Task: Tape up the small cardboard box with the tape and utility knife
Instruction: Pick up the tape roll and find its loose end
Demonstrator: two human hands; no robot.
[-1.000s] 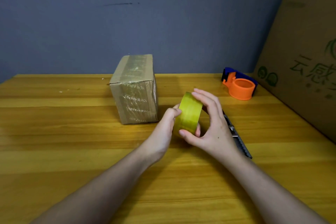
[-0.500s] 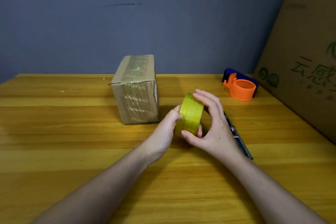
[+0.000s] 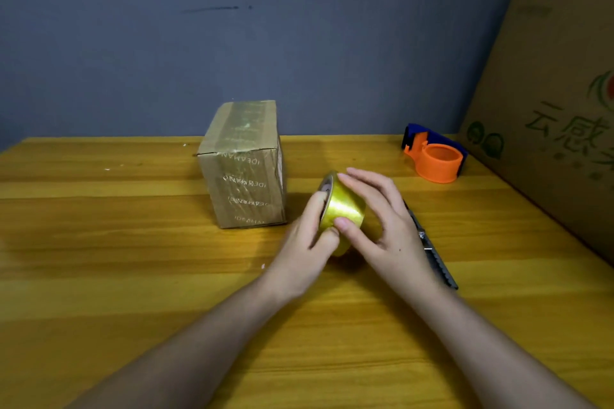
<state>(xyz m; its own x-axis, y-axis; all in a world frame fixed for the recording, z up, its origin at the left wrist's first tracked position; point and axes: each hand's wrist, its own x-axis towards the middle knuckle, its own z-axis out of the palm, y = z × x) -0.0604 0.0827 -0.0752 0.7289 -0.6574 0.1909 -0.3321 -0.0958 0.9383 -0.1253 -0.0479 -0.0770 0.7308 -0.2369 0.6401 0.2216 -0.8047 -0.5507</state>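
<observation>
Backdrop: blue-grey painted wall (image 3: 299, 43) is filling the upper view, a dark scuff showing on it.
Surface: yellow-stained wooden plank table (image 3: 116, 292) is carrying everything.
Right edge: large printed brown cardboard carton (image 3: 558, 103) is leaning or standing against the table's right side; which, I cannot tell.
Task box: small brown cardboard box with clear tape and printed lettering (image 3: 244, 166) is standing upright toward the back of the table, left of the hands and apart from them.
Dispenser: orange and blue plastic tape dispenser (image 3: 435, 156) is sitting empty at the back right, well apart from the hands.
Left hand: left hand (image 3: 304, 246) is gripping the translucent yellow roll of packing tape (image 3: 342, 209), fingers closed on its near rim and core.
Right hand: right hand (image 3: 385, 226) is curling over the roll's outer face, thumb pressing on the band; closed on it loosely.
Knife: dark slim ridged utility knife (image 3: 435, 256) is lying on the table just beyond the right hand, partly hidden by it.
Step, judged: hunting for the tape's free end.
Method note: left hand should be holding the roll steady by the core while the right thumbnail is dragging slowly around the band to catch the edge; peeling straight and evenly to avoid splitting the strip.
</observation>
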